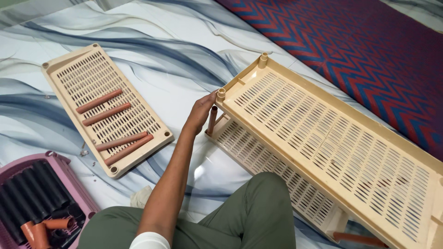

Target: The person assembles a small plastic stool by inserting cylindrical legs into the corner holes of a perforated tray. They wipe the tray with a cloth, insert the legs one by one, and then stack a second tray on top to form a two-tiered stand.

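Rack (332,138): two stacked shelves, left hand (199,113) at corner; four tubes (115,127) nearby.

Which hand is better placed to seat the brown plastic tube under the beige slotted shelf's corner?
Probably the left hand: it already rests at the beige slotted plastic shelf corner, beside the upright brown plastic tube. The right hand is out of view.

Three beige slotted shelves (332,147), four loose brown tubes (106,114), one pink tray (55,161), one hand (199,114).

One head-worn camera looks steeply down, close over the floor (184,55)
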